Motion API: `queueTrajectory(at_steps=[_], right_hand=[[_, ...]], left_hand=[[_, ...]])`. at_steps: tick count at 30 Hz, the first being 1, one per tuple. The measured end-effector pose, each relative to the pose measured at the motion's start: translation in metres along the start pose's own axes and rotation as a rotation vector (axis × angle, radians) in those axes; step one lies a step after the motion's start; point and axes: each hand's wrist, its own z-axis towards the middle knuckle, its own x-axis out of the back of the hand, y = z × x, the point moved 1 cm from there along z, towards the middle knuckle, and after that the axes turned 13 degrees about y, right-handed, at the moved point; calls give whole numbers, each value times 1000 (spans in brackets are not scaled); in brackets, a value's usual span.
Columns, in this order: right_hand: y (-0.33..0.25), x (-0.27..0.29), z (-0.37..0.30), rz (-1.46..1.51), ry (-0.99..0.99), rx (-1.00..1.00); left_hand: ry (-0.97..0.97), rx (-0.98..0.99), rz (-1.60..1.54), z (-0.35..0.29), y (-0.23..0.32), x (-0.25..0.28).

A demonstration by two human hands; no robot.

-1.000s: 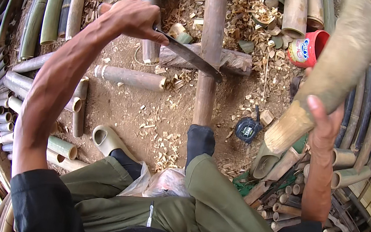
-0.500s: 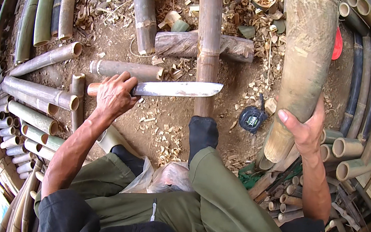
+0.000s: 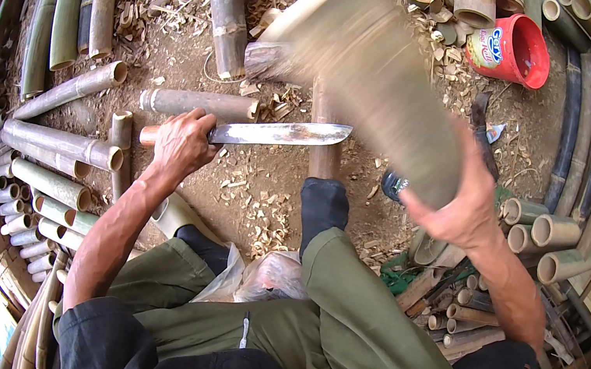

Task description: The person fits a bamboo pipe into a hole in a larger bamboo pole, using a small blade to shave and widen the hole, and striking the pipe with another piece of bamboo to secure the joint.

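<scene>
My left hand (image 3: 186, 140) is closed round the wooden handle of a machete (image 3: 285, 134), whose blade points right across a bamboo pole (image 3: 325, 160). My right hand (image 3: 467, 199) grips the lower end of a thick bamboo piece (image 3: 392, 83), smeared by motion. That piece slants up and to the left, its wide pale end above a short log (image 3: 268, 61), and it hides part of the pole and log. My dark-socked foot (image 3: 325, 204) rests against the pole's near end. A tape measure (image 3: 392, 185) shows partly behind the thick piece and my right hand.
A red bucket (image 3: 528, 55) lies at the far right, near a dark curved tool (image 3: 483, 131). Bamboo lengths (image 3: 65, 144) line the left side, and more bamboo (image 3: 570, 264) is stacked at right. Wood chips (image 3: 269, 219) litter the dirt. A plastic bag (image 3: 271, 279) sits between my legs.
My right hand has swung the thick bamboo's far end leftward over the pole and log, uncovering the red bucket and curved tool. My left hand and the machete have barely moved.
</scene>
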Motion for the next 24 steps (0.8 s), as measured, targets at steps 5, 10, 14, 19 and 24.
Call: queueTrajectory(at_steps=[5,10,14,19,24], right_hand=[[36,-27,25,-181,-210,1019],[-1,-24,7,-376,-485,655],[14,-35,5,-75,-302,955],[2,-17,16,-499,-517,531],[4,-34,-6,105,-266,993]], left_hand=[[-82,38,59,20,5,6],[-25,14,70,21,-3,4],[-8,-27,77,22,1,5],[-17,-8,93,19,-6,-1],[33,-83,73,21,-4,-5]])
